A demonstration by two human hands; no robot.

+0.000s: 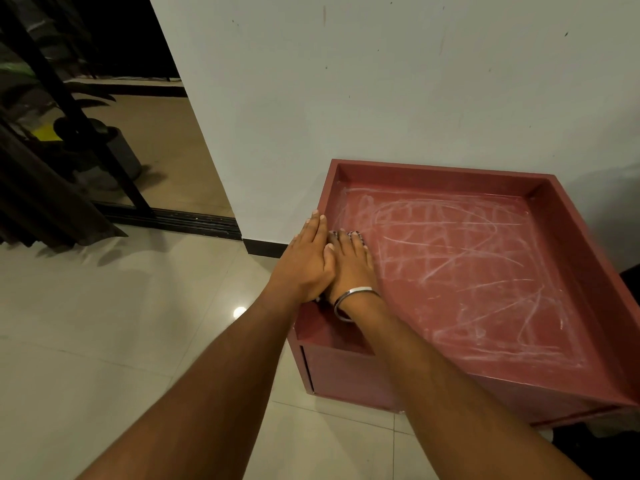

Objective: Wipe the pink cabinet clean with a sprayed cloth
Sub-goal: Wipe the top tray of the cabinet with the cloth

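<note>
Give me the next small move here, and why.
Probably slide both hands rightward across the cabinet top. The right hand presses a barely visible cloth at the left edge, the left hand lies over it, and white streaks cover the rest.

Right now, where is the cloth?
In the head view the cloth is almost hidden under the right hand, only an edge peeking past its fingers, at the left side of the pink cabinet top's recess.

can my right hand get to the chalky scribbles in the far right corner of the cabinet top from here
Probably yes. The right hand already lies inside the cabinet top, and nothing stands between it and those scribbles.
</note>
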